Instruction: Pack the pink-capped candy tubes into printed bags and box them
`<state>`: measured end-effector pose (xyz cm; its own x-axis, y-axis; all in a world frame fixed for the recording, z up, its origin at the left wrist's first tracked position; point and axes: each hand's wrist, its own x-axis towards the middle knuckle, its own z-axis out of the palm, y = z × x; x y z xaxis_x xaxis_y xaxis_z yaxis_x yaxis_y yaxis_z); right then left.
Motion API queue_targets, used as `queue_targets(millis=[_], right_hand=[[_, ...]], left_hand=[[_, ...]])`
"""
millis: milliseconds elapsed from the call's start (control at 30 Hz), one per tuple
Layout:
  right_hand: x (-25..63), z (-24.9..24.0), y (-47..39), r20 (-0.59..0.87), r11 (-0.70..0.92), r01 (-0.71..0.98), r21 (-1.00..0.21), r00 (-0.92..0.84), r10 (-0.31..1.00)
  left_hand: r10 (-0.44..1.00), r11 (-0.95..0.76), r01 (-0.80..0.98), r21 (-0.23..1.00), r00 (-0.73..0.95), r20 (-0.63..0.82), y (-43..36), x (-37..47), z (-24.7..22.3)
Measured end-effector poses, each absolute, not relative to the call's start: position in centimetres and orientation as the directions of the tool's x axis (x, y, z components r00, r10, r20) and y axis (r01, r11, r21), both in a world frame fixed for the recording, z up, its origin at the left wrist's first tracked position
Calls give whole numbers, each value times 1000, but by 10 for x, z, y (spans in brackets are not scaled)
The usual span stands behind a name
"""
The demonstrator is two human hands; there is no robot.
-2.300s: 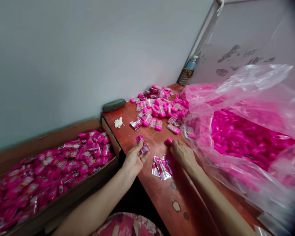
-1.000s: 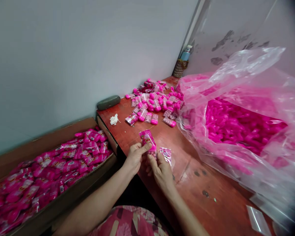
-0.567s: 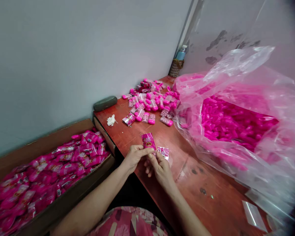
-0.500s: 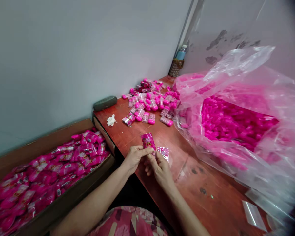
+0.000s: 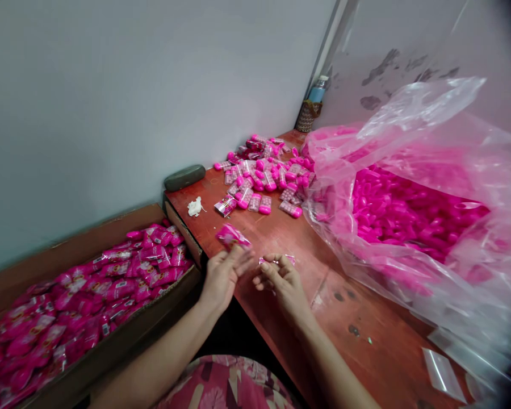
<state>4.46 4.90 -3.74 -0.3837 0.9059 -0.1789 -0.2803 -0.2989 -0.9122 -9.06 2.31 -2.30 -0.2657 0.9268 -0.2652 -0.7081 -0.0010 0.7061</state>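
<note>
My left hand [image 5: 226, 272] holds a printed pink wrapper packet [image 5: 231, 235] by its lower end, tilted to the left over the table edge. Whether anything is inside the packet cannot be made out. My right hand [image 5: 283, 283] is apart from the left, its fingers loosely curled and separated with nothing visible in them. Beneath its fingertips lies a shiny pink-and-white wrapper [image 5: 290, 260] on the red table [image 5: 323, 301], partly covered by the hand. Farther back is a heap of small clear boxes with pink caps [image 5: 268, 176], and another printed wrapper [image 5: 225, 205] in front of it.
At left stands a cardboard box [image 5: 151, 215] full of pink packets. A large plastic bag [image 5: 409, 128] of pink caps takes up the right side. Green-grey case [image 5: 184, 178], white scrap [image 5: 195, 207] and bottle [image 5: 318, 91] sit along the back; clear sleeves [image 5: 443, 372] lie lower right.
My hands have parted. The left has carried the pink packet leftward and tipped it over; the right has let go of it and stays above the wrapper on the table.
</note>
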Motion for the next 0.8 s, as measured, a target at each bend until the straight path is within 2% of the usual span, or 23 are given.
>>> queue_targets(millis=[67,133,200,233,300,333,400,467,567,700,800], right_hand=[[55,-35,53,-187,-285,-256,-924,-349,918],[68,-35,58,-181,-255,-222,-941,-304,935],[80,-37,62,-180,-231,-179,-956,-264,948],[85,-39,64,-184,-228,-159,-961,-248,951],[92,-44,64,-201,-236,-130,-963,-235,951],[95,-46,63,-210,-242,-118,-963,-232,950],[99,-51,61,-225,-248,-86,-965,-218,950],[104,-54,59,-222,-234,-39,-971,-195,955],[109,-56,59,-162,-153,76,-985,-139,977],[105,-55,63,-49,-16,232,-973,-139,989],[95,-51,69,-59,-30,133,-991,-222,973]], left_hand=[[862,-202,-654,729,-472,-184,19,-109,-26],[832,-260,-476,840,-553,-55,17,-120,-32],[882,-186,-123,975,-458,110,18,-118,-40],[919,-153,105,983,-349,180,20,-112,-44],[964,-161,517,841,-99,245,24,-94,-52],[968,-191,654,732,1,251,27,-84,-55],[962,-233,807,543,109,252,30,-69,-60],[957,-238,868,436,132,260,32,-60,-64],[949,-236,883,407,120,290,34,-59,-67],[929,-277,843,461,112,354,34,-61,-66],[913,-322,738,593,76,401,35,-60,-59]])
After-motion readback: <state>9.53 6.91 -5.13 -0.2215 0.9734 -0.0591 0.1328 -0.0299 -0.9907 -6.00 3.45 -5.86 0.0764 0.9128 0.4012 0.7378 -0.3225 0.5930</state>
